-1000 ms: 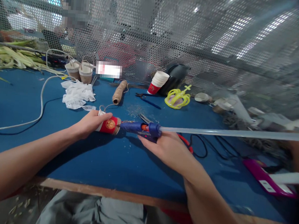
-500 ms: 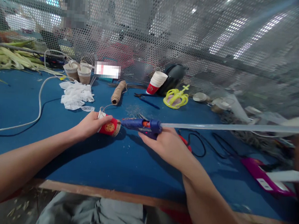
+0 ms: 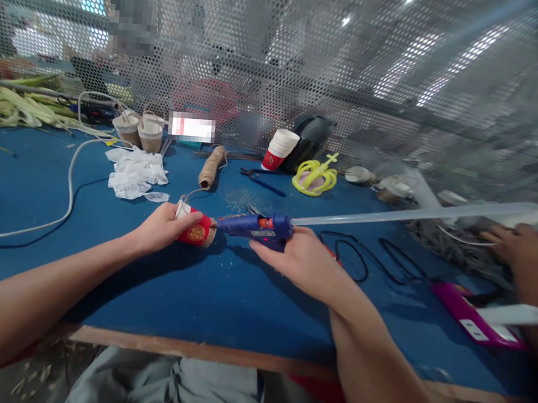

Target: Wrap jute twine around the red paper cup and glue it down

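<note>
My left hand is closed around a red paper cup with a gold emblem, tipped on its side. Twine is wound about the cup's right end, and a strand leads off toward a twine roll behind. A blue hot glue gun is gripped in my right hand; its nozzle is at the twine-wrapped end of the cup, though I cannot tell if they touch. From the gun's back a long clear glue stick reaches far to the right.
Behind stand twine-wrapped cups, a white glove heap, pliers, stacked paper cups and a yellow crown-shaped piece. Right are a purple power strip, black cords and another person's hand. A perforated metal screen backs the table.
The cup has turned slightly in my left hand, showing its emblem differently. The glue stick's far end has swung up. At right, another person's hand has come into view.
</note>
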Demonstrator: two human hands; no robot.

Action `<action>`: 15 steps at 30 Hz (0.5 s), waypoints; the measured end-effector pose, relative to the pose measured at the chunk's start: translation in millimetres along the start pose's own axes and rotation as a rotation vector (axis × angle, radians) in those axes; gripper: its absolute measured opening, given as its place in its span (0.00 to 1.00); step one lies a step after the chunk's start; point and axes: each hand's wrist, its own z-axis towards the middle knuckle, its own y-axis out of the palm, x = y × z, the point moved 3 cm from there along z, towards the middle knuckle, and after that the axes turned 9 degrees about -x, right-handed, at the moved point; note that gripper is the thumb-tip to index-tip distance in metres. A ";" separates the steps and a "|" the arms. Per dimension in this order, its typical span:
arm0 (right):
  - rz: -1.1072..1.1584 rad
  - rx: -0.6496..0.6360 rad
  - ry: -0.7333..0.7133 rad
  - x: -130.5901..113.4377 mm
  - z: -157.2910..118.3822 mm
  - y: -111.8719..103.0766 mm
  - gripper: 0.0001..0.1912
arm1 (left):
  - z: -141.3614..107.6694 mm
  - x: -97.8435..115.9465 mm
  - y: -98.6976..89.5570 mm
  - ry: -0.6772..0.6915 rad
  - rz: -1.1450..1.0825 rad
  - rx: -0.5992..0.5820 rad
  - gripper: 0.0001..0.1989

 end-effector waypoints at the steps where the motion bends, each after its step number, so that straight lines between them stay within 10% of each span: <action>1: 0.006 0.013 0.007 -0.3 0.6 -0.8 0.16 | -0.8 0.9 0.2 0.010 0.010 -0.003 0.19; 15: 0.074 0.032 0.038 -3.0 -0.3 -4.8 0.15 | -3.7 2.7 1.1 0.041 0.050 0.000 0.19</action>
